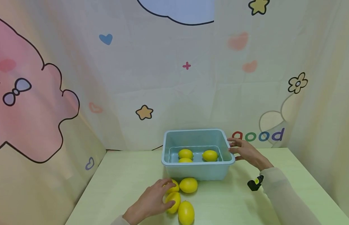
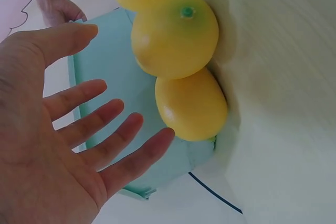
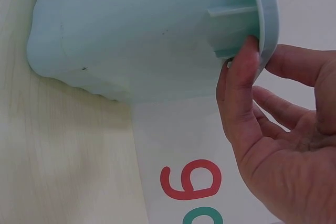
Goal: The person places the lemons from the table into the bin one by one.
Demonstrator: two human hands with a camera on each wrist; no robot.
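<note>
Lemons (image 1: 188, 185) under my left hand (image 1: 156, 198), bin in the grip of my right (image 1: 249, 153)

Four lemons lie on the table (image 1: 121, 181), just in front of the bin (image 1: 197, 172). Two sit side by side nearest its front wall, and two lie closer to me. Three more show inside the bin: one at the right (image 1: 210, 155), one at the left (image 1: 185, 154), and a third (image 1: 185, 160) whose lower part the front wall hides.

My left hand is over the two leftmost lemons on the table, fingers well apart and only slightly bent, thumb held away from them. It has hold of nothing; whether a fingertip touches a lemon, I cannot tell.

My right hand is at the bin's right side. Its fingers are bent and pinch the rim, with one fingertip tucked under the edge. A small black device (image 1: 255, 183) sits at that wrist, by the cuff of my pale sleeve (image 1: 287, 193).

The bin is pale blue and stands upright at the back of the table, near a printed cloth (image 1: 163, 78). The word "good" (image 1: 257, 135) is on the cloth to the bin's right, and an orange star (image 1: 144, 112) is above and to its left.
</note>
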